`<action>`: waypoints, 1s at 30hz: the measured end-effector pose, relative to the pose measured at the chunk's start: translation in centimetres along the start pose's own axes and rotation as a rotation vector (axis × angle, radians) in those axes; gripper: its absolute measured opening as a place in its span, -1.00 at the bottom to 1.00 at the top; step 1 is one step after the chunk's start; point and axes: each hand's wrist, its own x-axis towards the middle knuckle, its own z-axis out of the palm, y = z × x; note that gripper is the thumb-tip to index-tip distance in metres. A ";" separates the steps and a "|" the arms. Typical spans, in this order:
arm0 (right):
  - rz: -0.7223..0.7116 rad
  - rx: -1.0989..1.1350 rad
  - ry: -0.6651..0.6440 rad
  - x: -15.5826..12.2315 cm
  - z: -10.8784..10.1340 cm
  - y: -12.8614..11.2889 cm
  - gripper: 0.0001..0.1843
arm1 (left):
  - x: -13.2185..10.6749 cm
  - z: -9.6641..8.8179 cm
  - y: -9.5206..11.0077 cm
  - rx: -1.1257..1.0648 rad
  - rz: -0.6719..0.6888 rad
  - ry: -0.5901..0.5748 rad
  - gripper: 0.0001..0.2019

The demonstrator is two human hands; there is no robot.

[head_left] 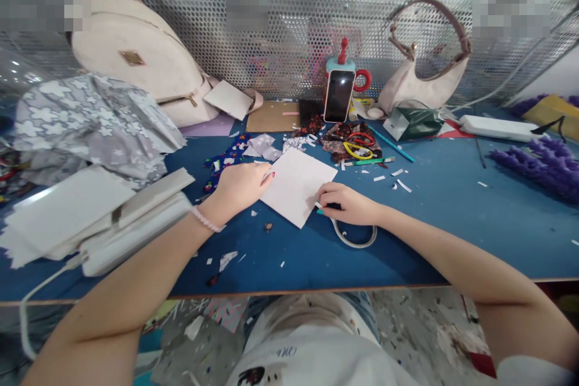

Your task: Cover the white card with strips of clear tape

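Note:
A white sheet of paper [298, 184] lies on the blue table [452, 235]. My left hand [239, 187] rests closed on the sheet's left edge, fingertips pinching it. My right hand [348, 204] is closed at the sheet's lower right corner, gripping scissors [355, 238] whose pale loop handle shows below the hand; a teal tip pokes out by the fingers.
A phone [339, 95] stands upright at the back against a cup. Paper scraps, hair ties [359, 146] and a green pen [371, 161] lie behind the sheet. Bags [136, 54] lean on the mesh wall; stacked white card [90, 211] sits left, purple tinsel [543, 166] right.

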 end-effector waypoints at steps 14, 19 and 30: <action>0.062 0.207 0.079 -0.2 -0.5 0.8 -0.77 | 1.1 -1.1 -2.5 -0.495 0.101 0.007 -0.68; 0.113 0.302 0.110 -0.4 -0.9 1.4 -0.69 | 1.3 -1.7 -3.7 -0.620 0.273 0.075 -0.69; 0.229 0.593 0.254 -0.4 -2.5 1.4 -0.62 | 0.2 -1.9 -3.1 -0.526 0.448 0.350 -0.80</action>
